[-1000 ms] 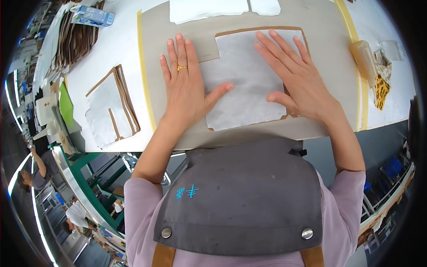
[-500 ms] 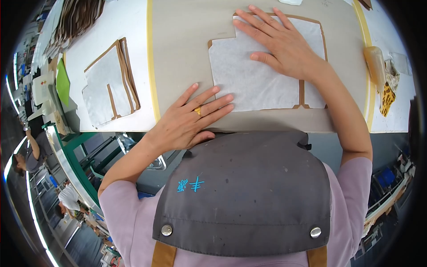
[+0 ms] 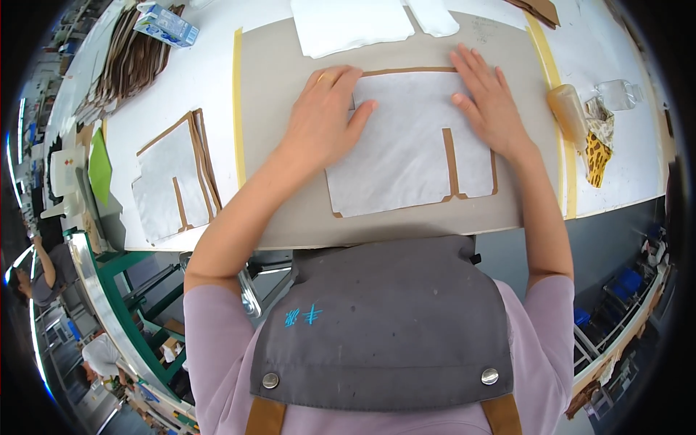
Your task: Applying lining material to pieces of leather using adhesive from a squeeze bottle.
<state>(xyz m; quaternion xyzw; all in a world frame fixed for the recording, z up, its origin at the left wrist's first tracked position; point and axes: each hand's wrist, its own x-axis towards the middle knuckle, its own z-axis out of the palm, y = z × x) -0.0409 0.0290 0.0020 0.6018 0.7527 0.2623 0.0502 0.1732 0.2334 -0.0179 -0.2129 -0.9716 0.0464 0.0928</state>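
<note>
A panel (image 3: 395, 152) faced in white, with brown edges and a brown slit near its right side, lies flat in front of me. My left hand (image 3: 322, 116) rests at its upper left corner, fingertips bent down at the edge and thumb spread over the white face. At the upper right edge lies my right hand (image 3: 493, 109), open, with its fingers stretched forward and its thumb on the panel. The corners beneath both hands are hidden. Under the panel is a grey-beige mat (image 3: 283, 210) bordered by yellow tape.
Similar brown-edged panels (image 3: 163, 181) lie stacked on the left. Behind them stand a pile of brown sheets (image 3: 130, 65) and a blue-white carton (image 3: 167, 24). White sheets (image 3: 348, 25) lie at the far edge. To the right are an amber block (image 3: 567, 112), a spotted cloth (image 3: 597, 156) and a clear bottle (image 3: 618, 94).
My left hand has moved forward from the panel's near left edge to its upper left corner. My right hand has shifted to the upper right edge. More of the far table shows.
</note>
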